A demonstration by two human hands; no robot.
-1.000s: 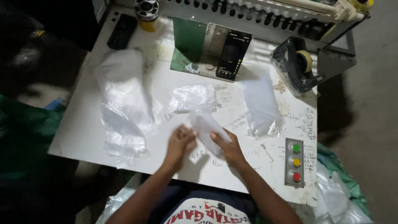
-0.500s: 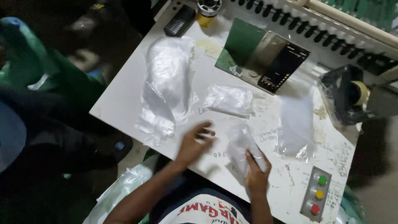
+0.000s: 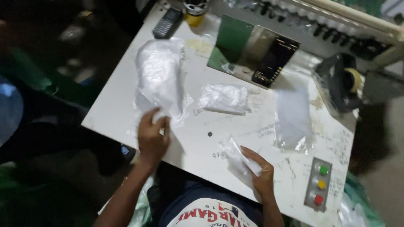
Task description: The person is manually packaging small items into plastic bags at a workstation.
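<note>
Right hand (image 3: 261,176) pinches small clear bag (image 3: 239,154) at near table (image 3: 118,105) edge. Left hand (image 3: 152,136), fingers spread, touches bag stack (image 3: 160,77) at left. Mid-table: folded bag (image 3: 224,98), flat bag (image 3: 291,117). Button box (image 3: 318,185) at right. Far: black display unit (image 3: 275,61), tape dispenser (image 3: 343,82), phone (image 3: 167,22).

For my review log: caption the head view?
Left hand on plastic bag pile; right hand grips small clear bag.
</note>
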